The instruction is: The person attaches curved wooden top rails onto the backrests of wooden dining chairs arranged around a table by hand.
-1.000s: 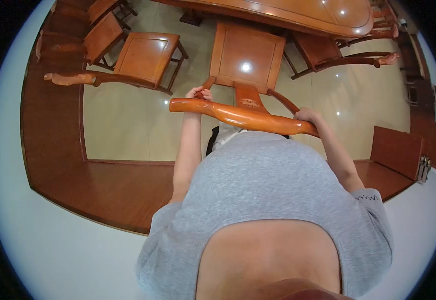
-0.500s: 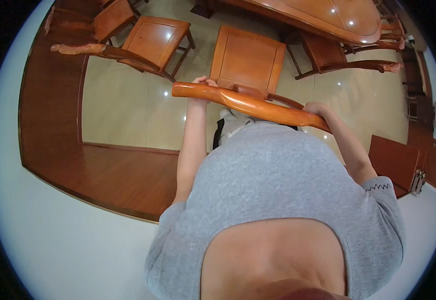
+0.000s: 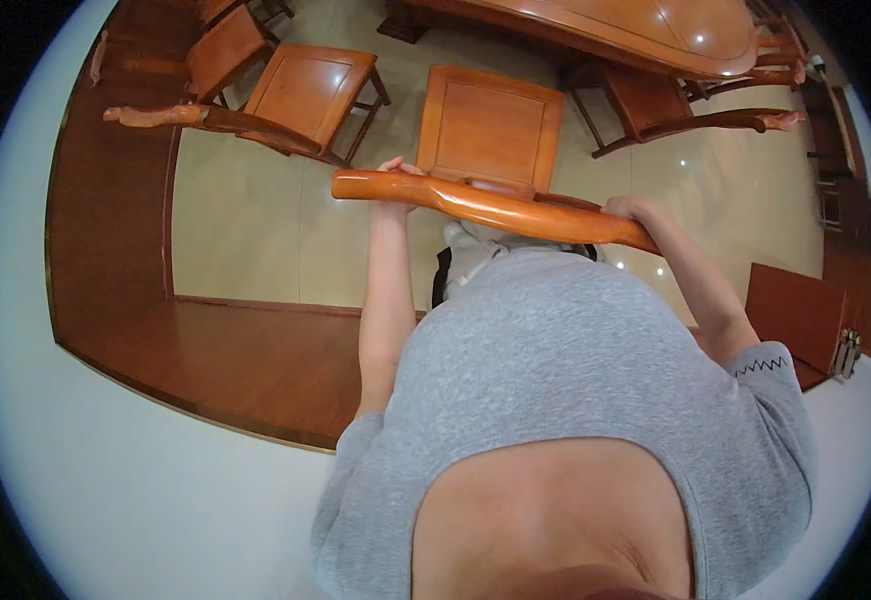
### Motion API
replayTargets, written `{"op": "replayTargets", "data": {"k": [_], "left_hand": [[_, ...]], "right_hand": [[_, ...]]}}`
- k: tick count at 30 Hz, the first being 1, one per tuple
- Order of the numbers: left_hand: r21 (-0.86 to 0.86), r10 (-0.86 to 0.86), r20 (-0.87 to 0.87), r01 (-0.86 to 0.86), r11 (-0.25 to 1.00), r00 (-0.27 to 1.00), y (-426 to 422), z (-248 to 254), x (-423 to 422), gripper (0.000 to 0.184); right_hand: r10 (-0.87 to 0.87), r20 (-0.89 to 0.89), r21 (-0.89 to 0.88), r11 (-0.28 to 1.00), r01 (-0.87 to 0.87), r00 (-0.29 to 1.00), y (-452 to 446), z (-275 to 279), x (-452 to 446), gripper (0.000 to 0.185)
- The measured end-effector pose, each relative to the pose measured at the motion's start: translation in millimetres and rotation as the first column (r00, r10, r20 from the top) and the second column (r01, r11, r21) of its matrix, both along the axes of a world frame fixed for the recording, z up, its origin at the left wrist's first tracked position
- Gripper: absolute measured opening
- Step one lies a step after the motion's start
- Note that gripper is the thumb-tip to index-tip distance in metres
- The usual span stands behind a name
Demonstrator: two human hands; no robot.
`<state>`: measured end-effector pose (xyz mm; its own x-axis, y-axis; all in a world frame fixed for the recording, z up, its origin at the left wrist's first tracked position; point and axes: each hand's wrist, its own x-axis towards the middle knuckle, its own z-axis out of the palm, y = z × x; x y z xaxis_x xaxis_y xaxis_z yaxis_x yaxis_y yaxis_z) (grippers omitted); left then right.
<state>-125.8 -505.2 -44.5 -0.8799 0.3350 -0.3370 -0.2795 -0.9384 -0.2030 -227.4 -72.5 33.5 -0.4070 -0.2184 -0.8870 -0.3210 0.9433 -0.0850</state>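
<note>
A glossy orange-brown wooden chair [image 3: 491,125] stands in front of me, its top rail [image 3: 496,211] crossing just before my body. My left hand [image 3: 397,172] is wrapped round the frame near the left end of the rail, its fingers partly hidden behind the wood. Near the rail's right end, my right hand [image 3: 632,209] is closed on the chair's frame. The seat faces up beyond the rail. Most of the backrest and the chair's legs are hidden.
A large wooden table [image 3: 596,25] spans the top. Another chair [image 3: 311,90] stands at the left, and one [image 3: 656,105] at the right. A brown wooden panel [image 3: 796,310] with metal fittings is at the lower right. Tiled floor [image 3: 236,230] lies between.
The rail has come to hide more of the chair's backrest, and the seat now appears farther from the table. Both hands have kept their hold. The view has shifted slightly.
</note>
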Motion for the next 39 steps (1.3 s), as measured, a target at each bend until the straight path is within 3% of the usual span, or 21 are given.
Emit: {"op": "replayTargets", "data": {"k": [3,5,9,12,14,18,20,24,26,27,29,30,32,34,37,39], "left_hand": [[-0.016,0.047,0.137,-0.045,0.999,0.989,5.5,11.2,-1.6,0.023],[-0.300,0.099,-0.031,-0.104,0.948,0.995,7.0,15.0,-1.1,0.018],[-0.185,0.077,0.024,-0.071,0.980,0.997,7.1,27.2,-9.9,0.017],[-0.222,0.132,0.102,-0.106,0.969,0.986,7.4,31.6,-21.4,0.017],[-0.319,0.184,0.121,-0.138,0.938,0.975,10.3,38.8,-27.8,0.018],[-0.382,0.279,0.153,-0.203,0.901,0.948,12.5,32.5,-47.9,0.015],[-0.393,0.344,0.287,-0.218,0.894,0.894,16.5,46.8,-52.1,0.016],[-0.449,0.341,0.213,-0.218,0.866,0.916,15.9,45.5,-63.3,0.014],[-0.338,0.352,0.356,-0.231,0.912,0.866,19.9,58.0,-60.2,0.011],[-0.345,0.330,0.349,-0.207,0.915,0.877,20.5,59.6,-58.2,0.011],[-0.526,0.337,0.228,-0.176,0.832,0.914,20.1,55.5,-52.2,0.011],[-0.533,0.313,0.224,-0.153,0.832,0.923,18.4,54.0,-50.8,0.011],[-0.425,0.246,0.375,-0.070,0.902,0.894,11.1,46.3,-47.9,0.013],[-0.365,0.221,0.370,-0.077,0.928,0.903,-10.6,18.2,-49.4,0.018],[-0.360,0.093,0.215,-0.009,0.933,0.972,0.6,30.7,-31.8,0.025],[-0.665,0.279,0.083,-0.155,0.731,0.957,10.3,13.1,-29.4,0.033]], "right_hand": [[0.005,-0.001,0.044,0.999,-0.005,1.000,-12.5,25.1,-1.7,0.050],[-0.057,-0.058,0.050,0.997,0.060,0.997,-15.4,30.3,-3.7,0.054],[0.005,-0.096,0.002,1.000,-0.005,0.995,-9.7,12.4,-19.9,0.054],[0.036,-0.129,0.019,0.999,-0.034,0.991,-13.5,16.5,-32.0,0.052],[0.153,-0.143,0.012,0.988,-0.153,0.978,-7.5,0.9,-47.5,0.049],[0.099,-0.154,-0.022,0.994,-0.103,0.983,-10.1,9.9,-63.3,0.045],[0.116,-0.205,-0.048,0.991,-0.128,0.972,-4.6,-4.8,-75.5,0.041],[0.125,-0.232,-0.074,0.987,-0.145,0.965,-14.1,17.2,-80.9,0.035],[0.148,-0.268,-0.117,0.976,-0.185,0.952,-13.6,26.4,-75.9,0.032],[0.149,-0.283,-0.127,0.973,-0.191,0.948,-14.3,28.2,-72.2,0.031],[0.067,-0.360,-0.167,0.977,-0.135,0.930,-16.6,32.2,-62.2,0.031],[0.048,-0.382,-0.186,0.974,-0.127,0.923,-18.2,39.4,-55.9,0.030],[0.045,-0.444,-0.219,0.963,-0.157,0.895,-21.6,45.8,-46.1,0.029],[0.031,-0.542,-0.294,0.929,-0.225,0.840,-25.1,57.2,-43.3,0.027],[-0.155,-0.689,-0.501,0.808,-0.310,0.708,-22.5,93.8,-22.9,0.019],[-0.261,-0.655,-0.635,0.699,-0.329,0.709,-0.6,130.4,-5.5,0.025]]}}
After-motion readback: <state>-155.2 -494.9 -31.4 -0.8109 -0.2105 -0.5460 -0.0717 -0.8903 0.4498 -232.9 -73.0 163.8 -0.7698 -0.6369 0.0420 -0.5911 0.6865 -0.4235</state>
